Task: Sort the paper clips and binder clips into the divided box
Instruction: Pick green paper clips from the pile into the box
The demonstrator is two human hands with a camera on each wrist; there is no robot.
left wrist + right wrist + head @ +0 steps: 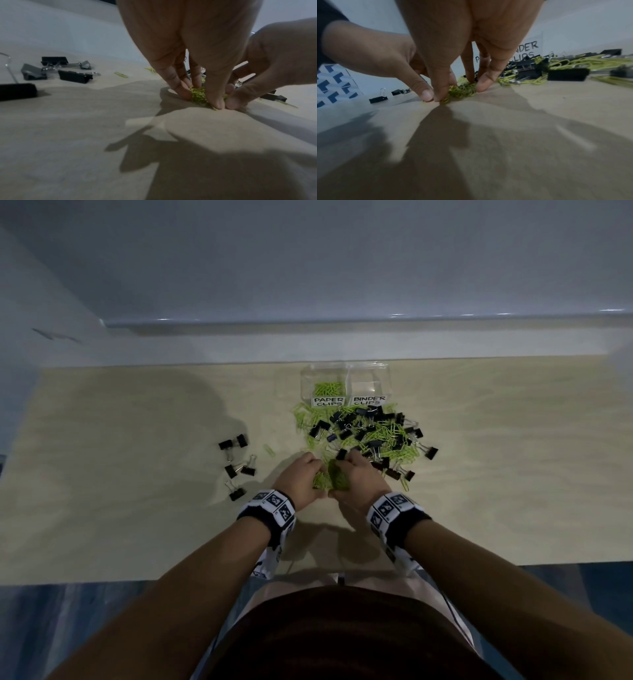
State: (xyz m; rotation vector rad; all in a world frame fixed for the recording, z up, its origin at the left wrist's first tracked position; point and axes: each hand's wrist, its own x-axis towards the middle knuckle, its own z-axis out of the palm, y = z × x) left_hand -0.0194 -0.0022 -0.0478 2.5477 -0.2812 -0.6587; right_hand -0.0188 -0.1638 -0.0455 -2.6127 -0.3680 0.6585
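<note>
1. Head view: both hands meet at frame centre on the pale wooden table (137, 474). Left hand (301, 477) and right hand (359, 477) cup a small heap of green paper clips (334, 479) between them.
2. Left wrist view: left hand's fingers (180, 86) are curled down onto the table, thumb tip beside the right thumb, closing on the heap (199, 96).
3. Right wrist view: right hand's fingers (486, 79) likewise curl around the heap (462, 90), tips touching the table.
4. Mixed pile (370, 433) of black binder clips and green paper clips lies just above the hands in the head view, reaching up to the box.
5. Clear divided box (383, 378) sits at upper centre. Its left compartment, labelled "PAPER CLIPS", holds green clips (329, 388). Its right compartment is labelled "BINDER CLIPS"; I see no clips in it.
6. A separate group of binder clips (239, 463) lies left of the hands, with one loose paper clip (269, 449) near it.
</note>
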